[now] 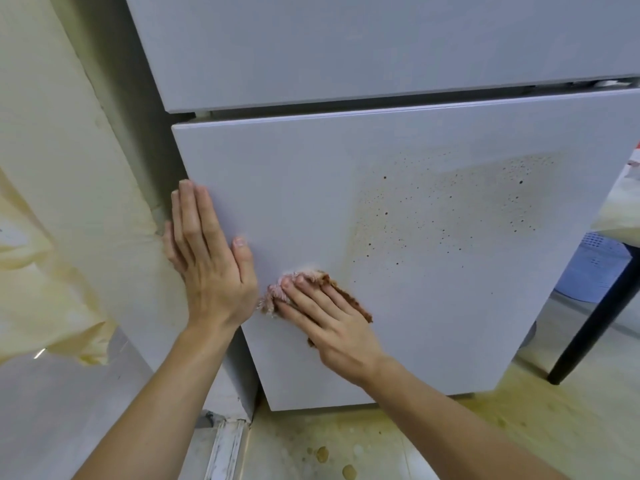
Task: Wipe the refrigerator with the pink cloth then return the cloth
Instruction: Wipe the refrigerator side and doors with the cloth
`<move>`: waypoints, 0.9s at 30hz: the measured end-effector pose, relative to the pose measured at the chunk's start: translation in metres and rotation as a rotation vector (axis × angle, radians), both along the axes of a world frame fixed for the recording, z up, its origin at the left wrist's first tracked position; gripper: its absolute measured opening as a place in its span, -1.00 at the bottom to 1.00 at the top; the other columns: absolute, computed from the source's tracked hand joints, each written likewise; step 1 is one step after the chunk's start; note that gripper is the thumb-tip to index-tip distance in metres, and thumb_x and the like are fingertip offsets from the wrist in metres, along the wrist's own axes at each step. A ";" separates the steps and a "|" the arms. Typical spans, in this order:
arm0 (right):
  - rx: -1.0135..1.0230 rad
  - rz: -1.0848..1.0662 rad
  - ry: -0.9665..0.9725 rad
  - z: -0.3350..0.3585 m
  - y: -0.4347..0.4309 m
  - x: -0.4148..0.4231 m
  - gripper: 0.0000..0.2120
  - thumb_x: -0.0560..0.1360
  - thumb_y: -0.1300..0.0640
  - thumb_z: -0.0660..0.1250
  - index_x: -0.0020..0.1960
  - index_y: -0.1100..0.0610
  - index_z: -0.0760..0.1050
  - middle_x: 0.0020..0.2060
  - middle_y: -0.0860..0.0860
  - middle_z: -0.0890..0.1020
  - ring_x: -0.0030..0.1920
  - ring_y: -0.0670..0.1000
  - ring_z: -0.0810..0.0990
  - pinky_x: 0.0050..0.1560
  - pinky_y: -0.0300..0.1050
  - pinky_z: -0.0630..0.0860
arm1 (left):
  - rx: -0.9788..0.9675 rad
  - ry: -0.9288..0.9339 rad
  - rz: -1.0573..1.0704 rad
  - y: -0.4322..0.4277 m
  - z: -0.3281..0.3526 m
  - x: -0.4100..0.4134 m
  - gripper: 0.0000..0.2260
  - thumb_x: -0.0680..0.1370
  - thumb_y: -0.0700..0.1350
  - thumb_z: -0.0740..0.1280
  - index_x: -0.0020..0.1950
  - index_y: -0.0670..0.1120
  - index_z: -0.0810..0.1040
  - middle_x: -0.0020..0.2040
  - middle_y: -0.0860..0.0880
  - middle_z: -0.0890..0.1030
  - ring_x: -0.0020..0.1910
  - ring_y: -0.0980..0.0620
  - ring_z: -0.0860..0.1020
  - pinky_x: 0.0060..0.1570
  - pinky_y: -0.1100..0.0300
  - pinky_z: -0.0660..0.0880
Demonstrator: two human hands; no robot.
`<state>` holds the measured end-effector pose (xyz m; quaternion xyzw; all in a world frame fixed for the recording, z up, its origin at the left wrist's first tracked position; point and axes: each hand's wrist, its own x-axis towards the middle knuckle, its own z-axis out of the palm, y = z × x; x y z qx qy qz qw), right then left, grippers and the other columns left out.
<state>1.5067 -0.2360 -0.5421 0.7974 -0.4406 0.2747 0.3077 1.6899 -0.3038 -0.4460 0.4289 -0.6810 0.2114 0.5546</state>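
The white refrigerator's lower door (415, 188) fills the view, with a brown speckled stain across its right half. My right hand (332, 323) lies flat with straight fingers on the pink cloth (277, 292), pressing it against the door low down. The cloth is soiled brown along its right edge and mostly hidden under the hand. My left hand (204, 258) rests flat on the door's left edge, fingers straight and pointing up. The upper door (346, 46) sits above a dark gap.
A cream wall (69, 168) with peeling, stained covering stands close on the left. A black table leg (595, 323) and a blue slatted basket (595, 268) are at the right. The floor (381, 441) below has yellow-brown stains and drops.
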 end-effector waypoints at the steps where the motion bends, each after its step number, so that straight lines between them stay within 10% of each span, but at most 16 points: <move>1: -0.020 0.012 -0.021 0.012 -0.002 0.001 -0.28 0.49 0.38 0.16 0.65 0.14 0.23 0.67 0.05 0.09 0.69 0.06 0.03 0.68 0.02 -0.03 | -0.006 -0.009 0.001 -0.001 -0.001 0.002 -0.37 0.64 -0.15 0.16 0.67 -0.26 0.04 0.67 -0.25 0.08 0.68 -0.17 0.01 0.63 -0.19 -0.04; 13: -0.421 -0.021 -0.513 0.167 -0.026 0.018 -0.44 0.56 0.53 0.21 0.53 0.29 0.41 0.54 0.33 0.37 0.58 0.35 0.27 0.64 0.24 0.14 | 0.033 -0.040 -0.018 0.002 -0.001 0.005 -0.34 0.65 -0.14 0.20 0.68 -0.27 -0.02 0.68 -0.20 0.02 0.69 -0.05 -0.07 0.65 -0.12 -0.07; 21: -0.155 -0.057 -0.094 0.014 -0.004 -0.019 -0.29 0.51 0.47 0.13 0.63 0.14 0.30 0.68 0.08 0.09 0.69 0.12 0.05 0.68 0.12 -0.01 | 0.019 -0.011 -0.021 0.004 -0.003 -0.006 -0.36 0.65 -0.16 0.15 0.68 -0.27 -0.02 0.69 -0.25 0.04 0.69 -0.06 -0.05 0.66 -0.10 -0.10; 27: -0.067 -0.060 0.022 0.023 0.002 -0.032 -0.21 0.46 0.43 0.15 0.67 0.09 0.18 0.69 0.03 0.06 0.69 0.07 0.02 0.69 0.04 -0.05 | -0.003 -0.013 -0.004 0.003 -0.004 -0.007 -0.36 0.65 -0.16 0.15 0.68 -0.27 -0.01 0.68 -0.25 0.06 0.70 -0.04 -0.07 0.65 -0.09 -0.12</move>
